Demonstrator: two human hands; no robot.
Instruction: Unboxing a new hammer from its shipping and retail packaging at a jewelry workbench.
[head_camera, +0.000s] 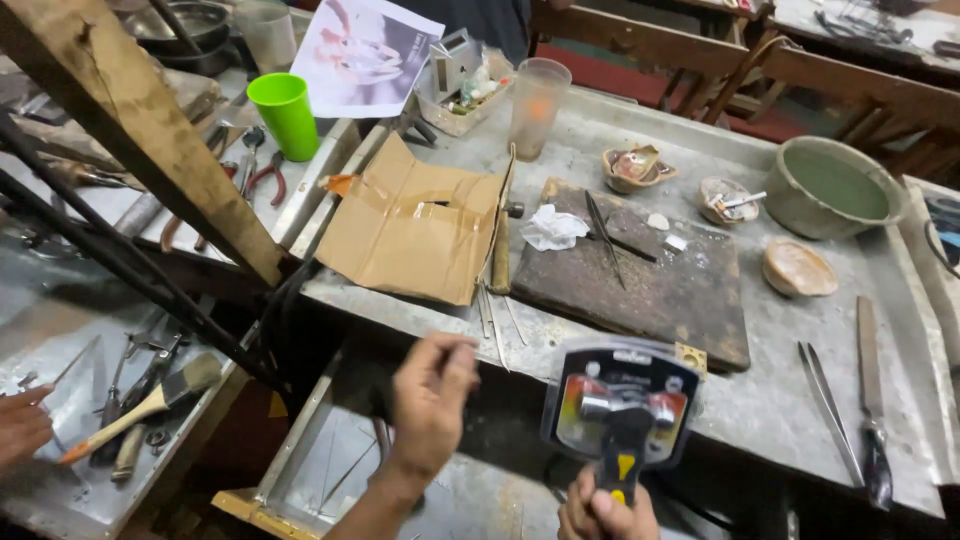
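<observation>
Right hand (608, 512) fist-gripping packaged hammer (622, 408) upright; left hand (432, 398) raised, fingers pinched (perhaps on thin wire, blurred).

hammer pack (623, 400): rounded black card with red and yellow backing under a clear blister, held up at the bench's front edge by the right hand (605, 510). flattened cardboard box (415, 228): brown, taped, on the bench's left end. printed sheet (362, 42): white and pink, beyond the box.

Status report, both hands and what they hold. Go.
Right hand grips packaged hammer by handle. Left hand raised, empty, fingers pinched. Workbench cluttered ahead.
</observation>
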